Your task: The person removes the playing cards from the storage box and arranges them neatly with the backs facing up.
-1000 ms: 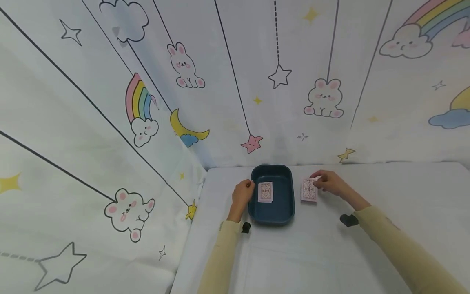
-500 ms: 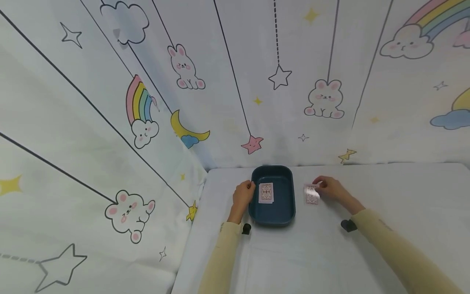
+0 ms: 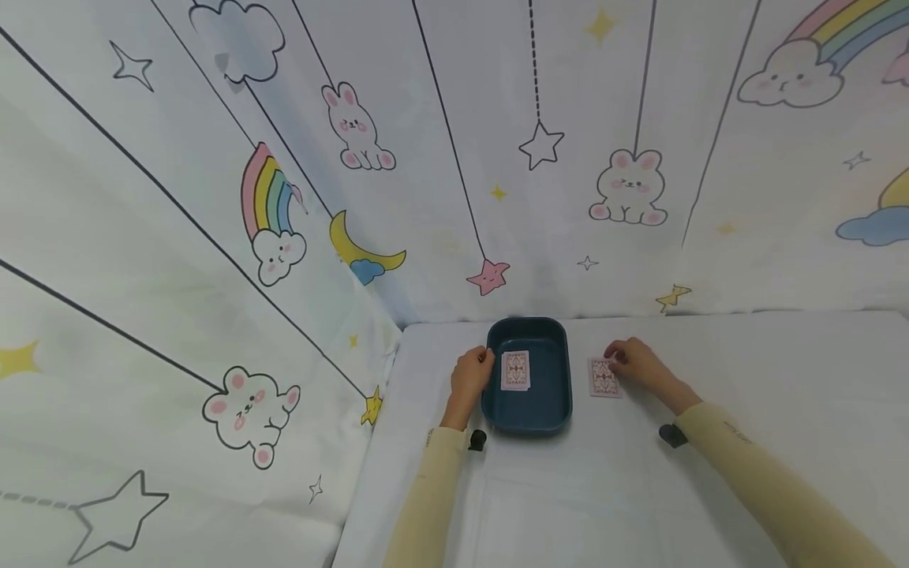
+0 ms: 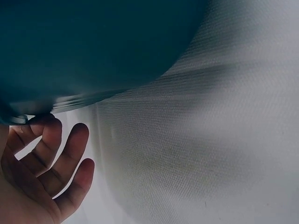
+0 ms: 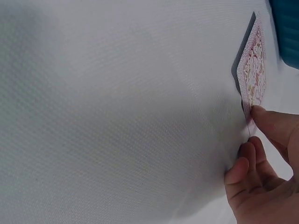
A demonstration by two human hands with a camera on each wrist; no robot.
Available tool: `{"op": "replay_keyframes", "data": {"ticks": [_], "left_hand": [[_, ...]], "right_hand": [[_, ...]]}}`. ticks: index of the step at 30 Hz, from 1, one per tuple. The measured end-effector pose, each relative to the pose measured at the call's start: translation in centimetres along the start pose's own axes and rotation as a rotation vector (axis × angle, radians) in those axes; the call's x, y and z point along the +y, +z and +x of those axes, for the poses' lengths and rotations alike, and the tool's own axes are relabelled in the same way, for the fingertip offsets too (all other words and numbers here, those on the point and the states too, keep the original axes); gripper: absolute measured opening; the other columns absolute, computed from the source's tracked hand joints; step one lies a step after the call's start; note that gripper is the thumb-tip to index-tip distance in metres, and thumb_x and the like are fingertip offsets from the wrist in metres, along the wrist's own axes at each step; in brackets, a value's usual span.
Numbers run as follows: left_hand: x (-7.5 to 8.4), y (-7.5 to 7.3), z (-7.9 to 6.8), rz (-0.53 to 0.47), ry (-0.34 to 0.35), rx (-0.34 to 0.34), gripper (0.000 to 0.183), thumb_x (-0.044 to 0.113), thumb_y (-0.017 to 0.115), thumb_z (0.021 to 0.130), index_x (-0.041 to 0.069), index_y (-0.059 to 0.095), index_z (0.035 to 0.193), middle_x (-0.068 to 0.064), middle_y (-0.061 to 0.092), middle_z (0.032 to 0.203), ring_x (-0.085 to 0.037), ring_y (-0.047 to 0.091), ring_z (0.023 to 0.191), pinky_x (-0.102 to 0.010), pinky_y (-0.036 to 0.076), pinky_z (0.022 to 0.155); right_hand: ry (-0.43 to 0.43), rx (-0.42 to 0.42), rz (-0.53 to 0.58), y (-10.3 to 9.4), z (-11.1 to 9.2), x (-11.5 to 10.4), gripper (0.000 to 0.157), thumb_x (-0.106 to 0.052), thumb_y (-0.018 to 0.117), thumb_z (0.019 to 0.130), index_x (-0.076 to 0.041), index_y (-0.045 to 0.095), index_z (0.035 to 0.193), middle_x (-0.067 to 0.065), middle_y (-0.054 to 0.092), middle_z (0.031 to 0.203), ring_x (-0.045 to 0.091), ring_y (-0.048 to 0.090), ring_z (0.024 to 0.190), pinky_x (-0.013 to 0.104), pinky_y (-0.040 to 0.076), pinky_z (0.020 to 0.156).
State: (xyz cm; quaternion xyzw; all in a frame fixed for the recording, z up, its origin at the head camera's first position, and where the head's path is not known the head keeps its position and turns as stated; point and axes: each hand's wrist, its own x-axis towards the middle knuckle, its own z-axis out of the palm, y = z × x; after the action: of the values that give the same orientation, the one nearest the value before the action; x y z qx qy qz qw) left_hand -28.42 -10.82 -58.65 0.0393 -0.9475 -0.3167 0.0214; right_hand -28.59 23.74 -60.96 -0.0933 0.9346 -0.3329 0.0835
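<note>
A dark teal tray point(image 3: 543, 406) stands on the white table with a small stack of playing cards point(image 3: 515, 371) inside, red-patterned backs up. My left hand point(image 3: 471, 377) pinches the tray's left rim; in the left wrist view its other fingers point(image 4: 77, 142) hang curled below the tray. Right of the tray, my right hand point(image 3: 637, 366) pinches the far right corner of a playing card point(image 3: 604, 380), also back up. In the right wrist view the thumb point(image 5: 271, 122) lies on the card's face-down back, with fingertips beneath its edge and a shadow along its side.
White table cloth point(image 3: 568, 505) spreads in front of the tray and to the right. Behind the table hangs a white curtain point(image 3: 440, 158) with rabbits, stars and rainbows, and it continues along the left. Black wrist cameras point(image 3: 673, 435) sit at both cuffs.
My right hand has shifted slightly toward me and to the right, with the card moving along. A glare on the card half a second ago is gone. My left hand stays on the rim.
</note>
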Motion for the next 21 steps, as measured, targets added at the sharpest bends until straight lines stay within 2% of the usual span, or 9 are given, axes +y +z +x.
{"op": "replay_keyframes", "data": {"ticks": [8,21], "left_hand": [[0.2,-0.2,-0.1,0.004,-0.005,-0.01,0.035,0.036,0.049,0.102,0.015,0.053,0.074,0.0,0.049,0.067,-0.016,0.046,0.058,-0.031,0.032,0.053],[0.2,-0.3,-0.2,0.006,0.004,-0.007,0.035,0.035,0.049,0.102,0.015,0.052,0.074,0.0,0.049,0.067,-0.016,0.046,0.058,-0.03,0.032,0.054]], "right_hand": [[0.034,-0.015,-0.008,-0.2,-0.2,-0.1,0.023,-0.008,0.062,0.095,0.003,0.064,0.115,0.024,0.058,0.109,0.036,0.055,0.1,0.054,0.046,0.092],[0.024,0.004,-0.043,-1.2,-0.5,0.0,0.036,-0.014,0.069,0.093,0.008,0.061,0.121,0.029,0.06,0.112,0.041,0.059,0.103,0.055,0.048,0.092]]}}
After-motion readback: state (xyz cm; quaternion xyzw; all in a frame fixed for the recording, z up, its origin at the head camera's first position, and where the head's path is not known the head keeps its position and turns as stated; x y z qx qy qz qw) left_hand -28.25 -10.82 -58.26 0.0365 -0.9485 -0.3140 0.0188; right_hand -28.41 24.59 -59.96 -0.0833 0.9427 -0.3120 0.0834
